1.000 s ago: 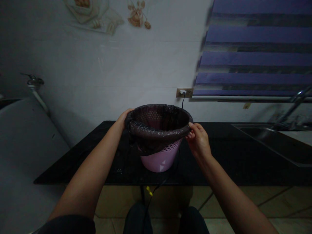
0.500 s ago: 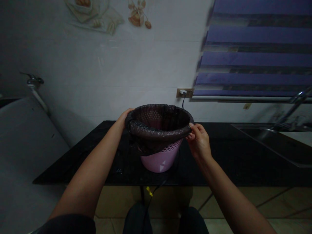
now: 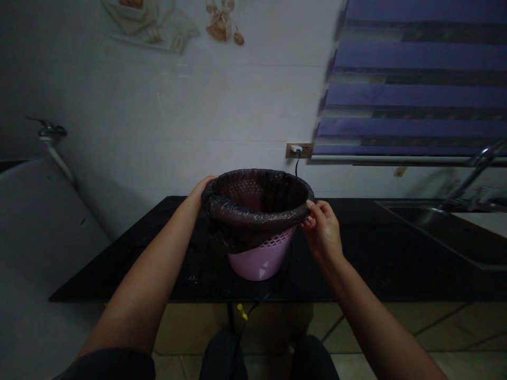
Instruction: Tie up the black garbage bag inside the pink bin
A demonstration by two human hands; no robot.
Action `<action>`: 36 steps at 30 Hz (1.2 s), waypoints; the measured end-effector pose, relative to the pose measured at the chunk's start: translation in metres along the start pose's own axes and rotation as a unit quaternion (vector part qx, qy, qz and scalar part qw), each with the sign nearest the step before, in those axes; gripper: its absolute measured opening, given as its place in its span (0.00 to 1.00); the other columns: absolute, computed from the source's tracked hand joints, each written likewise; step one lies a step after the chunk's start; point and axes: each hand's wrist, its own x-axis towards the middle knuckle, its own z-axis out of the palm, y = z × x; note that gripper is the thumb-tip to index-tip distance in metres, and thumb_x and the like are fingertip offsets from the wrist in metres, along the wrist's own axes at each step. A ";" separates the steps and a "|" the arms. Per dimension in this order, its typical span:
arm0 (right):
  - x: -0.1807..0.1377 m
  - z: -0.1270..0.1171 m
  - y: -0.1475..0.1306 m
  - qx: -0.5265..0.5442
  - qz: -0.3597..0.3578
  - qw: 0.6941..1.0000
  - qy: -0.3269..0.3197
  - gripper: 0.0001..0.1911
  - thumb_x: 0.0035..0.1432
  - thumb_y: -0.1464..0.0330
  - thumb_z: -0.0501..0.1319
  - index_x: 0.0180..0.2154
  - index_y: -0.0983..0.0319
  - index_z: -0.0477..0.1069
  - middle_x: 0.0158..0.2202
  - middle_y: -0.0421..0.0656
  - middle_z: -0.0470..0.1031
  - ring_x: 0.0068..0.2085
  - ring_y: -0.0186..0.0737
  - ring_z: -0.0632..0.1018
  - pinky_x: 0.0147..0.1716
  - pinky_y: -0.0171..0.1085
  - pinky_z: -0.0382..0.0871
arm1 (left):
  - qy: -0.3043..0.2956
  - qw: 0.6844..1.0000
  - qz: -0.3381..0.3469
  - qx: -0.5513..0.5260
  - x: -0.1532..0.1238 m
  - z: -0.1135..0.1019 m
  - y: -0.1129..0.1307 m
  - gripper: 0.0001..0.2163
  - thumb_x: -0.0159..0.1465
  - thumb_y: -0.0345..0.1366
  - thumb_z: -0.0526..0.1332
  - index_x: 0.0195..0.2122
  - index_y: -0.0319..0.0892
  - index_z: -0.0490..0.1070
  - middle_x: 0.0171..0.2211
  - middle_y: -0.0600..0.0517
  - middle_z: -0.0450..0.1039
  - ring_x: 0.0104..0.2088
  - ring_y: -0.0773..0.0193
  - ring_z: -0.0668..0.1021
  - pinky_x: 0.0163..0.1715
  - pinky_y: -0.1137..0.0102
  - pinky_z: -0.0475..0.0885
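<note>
A pink plastic waste basket (image 3: 259, 261) stands on a black counter (image 3: 356, 264). A dark bin bag (image 3: 253, 214) lines it and is folded down over the rim. My left hand (image 3: 198, 194) grips the bag at the rim's left side; its fingers are mostly hidden behind the bag. My right hand (image 3: 321, 228) pinches the bag's edge at the rim's right side, fingers closed on the plastic.
A steel sink (image 3: 447, 232) with a tap (image 3: 481, 163) lies at the right of the counter. A wall socket (image 3: 299, 150) with a black cable sits behind the basket. A white appliance (image 3: 35, 237) stands to the left. Purple blinds (image 3: 415, 79) hang upper right.
Both hands stay on the bag's rim. The view has shifted very slightly; the right hand's fingers have crept a little upward along the rim.
</note>
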 end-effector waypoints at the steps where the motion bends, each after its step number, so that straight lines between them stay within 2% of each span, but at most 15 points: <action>1: 0.000 0.000 0.000 0.000 0.000 1.000 0.001 0.21 0.40 0.68 0.68 0.28 0.60 0.55 0.16 0.29 0.59 0.16 0.23 0.61 0.17 0.25 0.56 | -0.001 1.000 0.000 -0.003 0.000 0.000 0.000 0.05 0.50 0.33 0.56 0.22 0.40 0.70 0.16 0.53 0.70 0.25 0.62 0.75 0.32 0.69 0.73; 13: -0.001 0.001 0.001 0.019 0.012 1.000 0.017 0.22 0.39 0.68 0.68 0.28 0.60 0.54 0.16 0.30 0.61 0.17 0.23 0.62 0.17 0.26 0.57 | -0.008 0.999 -0.020 -0.026 -0.001 0.004 0.003 0.06 0.53 0.31 0.54 0.23 0.40 0.70 0.17 0.53 0.70 0.26 0.64 0.75 0.32 0.70 0.72; 22: -0.002 0.003 0.000 0.037 0.027 0.998 0.033 0.23 0.36 0.69 0.70 0.28 0.61 0.55 0.19 0.33 0.67 0.20 0.26 0.68 0.20 0.27 0.61 | -0.014 0.999 -0.035 -0.022 -0.005 0.009 0.005 0.08 0.55 0.32 0.53 0.23 0.41 0.69 0.16 0.53 0.70 0.25 0.64 0.75 0.31 0.70 0.72; 29: -0.004 0.005 -0.001 0.035 0.034 0.998 0.032 0.21 0.38 0.69 0.69 0.26 0.61 0.56 0.15 0.30 0.58 0.17 0.23 0.60 0.18 0.26 0.57 | 0.010 1.000 -0.029 -0.007 -0.006 0.012 0.006 0.06 0.53 0.32 0.54 0.22 0.41 0.69 0.16 0.53 0.70 0.29 0.60 0.77 0.31 0.69 0.73; 36: -0.006 0.005 0.000 0.045 0.036 0.998 0.034 0.22 0.37 0.69 0.70 0.25 0.61 0.55 0.15 0.31 0.59 0.17 0.23 0.61 0.18 0.26 0.56 | -0.019 0.999 -0.038 -0.005 0.001 0.009 0.005 0.08 0.56 0.32 0.52 0.26 0.42 0.70 0.17 0.53 0.72 0.31 0.61 0.78 0.35 0.69 0.74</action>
